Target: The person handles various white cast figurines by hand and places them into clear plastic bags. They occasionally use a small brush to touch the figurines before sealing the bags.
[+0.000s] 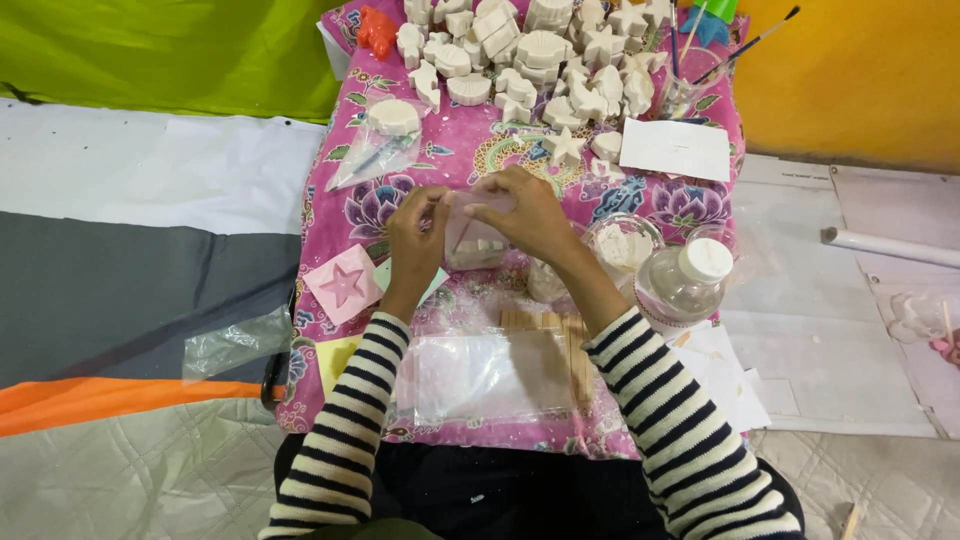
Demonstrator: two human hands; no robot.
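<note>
- We see both forearms, in black-and-white striped sleeves, reach forward from the bottom of the view and meet over the middle of the table [690, 215].
- The left hand [415, 245] stands upright, its fingers pinched shut on the left edge of a small clear plastic bag [478, 235].
- The right hand [525, 212] arches over the bag from above, fingers curled and closed on its top edge; the bag hangs between the two hands just above the cloth, with small pale pieces inside.
- The table is covered by a pink floral cloth.
- Its far end holds a crowd of white plaster casts [545, 55]: stars, shells and other shapes.
- A pink star mould [342, 285] lies just left of the left hand.
- Right of the right wrist sit a bowl of white powder [622, 243] and a clear bottle with a white cap [690, 280].
- A flat clear bag [480, 375] and wooden sticks [548, 322] lie near the person's body.
- Paintbrushes [745, 45] stand at the far right, beside a white card [675, 148].
- Around the table lie white, grey and orange sheets on the floor, with green and yellow walls behind.
</note>
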